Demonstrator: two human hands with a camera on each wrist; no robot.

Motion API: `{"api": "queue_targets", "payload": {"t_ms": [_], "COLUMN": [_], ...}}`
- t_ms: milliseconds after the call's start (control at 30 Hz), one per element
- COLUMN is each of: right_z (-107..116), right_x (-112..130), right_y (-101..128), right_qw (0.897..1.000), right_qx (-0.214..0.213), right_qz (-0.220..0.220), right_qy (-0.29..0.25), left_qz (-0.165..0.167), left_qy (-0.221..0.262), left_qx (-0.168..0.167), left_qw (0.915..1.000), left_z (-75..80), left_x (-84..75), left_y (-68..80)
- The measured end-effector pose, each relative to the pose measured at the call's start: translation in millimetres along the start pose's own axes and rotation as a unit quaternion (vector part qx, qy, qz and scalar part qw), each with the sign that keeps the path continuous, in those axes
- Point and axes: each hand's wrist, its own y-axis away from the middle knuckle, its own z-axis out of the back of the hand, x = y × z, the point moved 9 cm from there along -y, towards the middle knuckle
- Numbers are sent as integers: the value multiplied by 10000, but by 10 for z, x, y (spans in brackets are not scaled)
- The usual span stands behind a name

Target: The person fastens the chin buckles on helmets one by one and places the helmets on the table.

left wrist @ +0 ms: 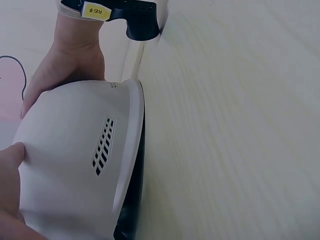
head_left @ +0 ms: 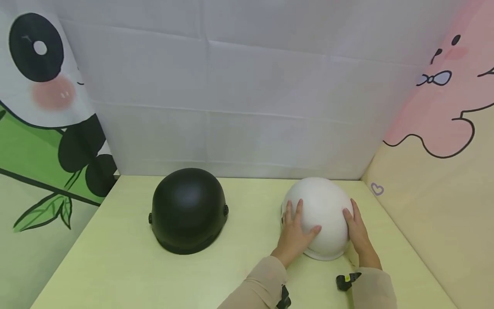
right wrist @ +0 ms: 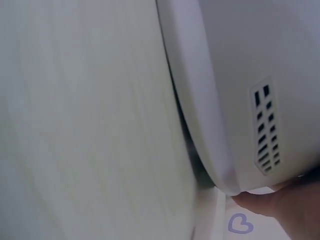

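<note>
The left hand (head_left: 295,234) and right hand (head_left: 356,229), fingers spread flat, cupped the smooth white dome-shaped plastic helmet (head_left: 322,214) right of the matte black helmet (head_left: 188,209); even pressure from both sides seemed wisest.

White helmet (head_left: 322,210): smooth hard plastic, matt to faint satin sheen; slotted vent grille (left wrist: 102,146) moulded in shell. Black helmet (head_left: 188,208): hard plastic, matt, soft highlight on crown. Table (head_left: 115,257): pale yellow-green wood-grain laminate, smooth, low sheen. Backdrop (head_left: 247,86): white cloth, creased in folds. Side panels (head_left: 436,189): printed fabric, matt. Sleeves (head_left: 256,287): beige soft knit cloth.
</note>
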Motion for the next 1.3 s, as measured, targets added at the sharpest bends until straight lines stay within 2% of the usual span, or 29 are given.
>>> {"api": "queue_targets", "payload": {"t_ms": [267,500,700,833,1000,1300], "right_z": [53,140,163,153,110,-9], "right_x": [101,258,418,515,616,711], "right_y": [42,62,95,105,103,151], "right_qw": [9982,9903,9859,9812,9713,9678], "right_qx": [-180,-413,-449,-465,-484,-471], "right_qz": [208,690,892,1019,1327,1427], "right_qy": [527,1134,1340,1571,1913,2020], "left_qz": [46,-48,13,5,-144,-44], "left_qy": [-15,-168,-193,-214,-259,-329], "left_qx": [138,331,463,581,566,513], "left_qw": [9999,9993,9987,9981,9980,9981], "left_z": [37,85,143,169,249,411], "left_x": [41,46,84,86,60,167], "left_y": [11,19,23,44,78,130]}}
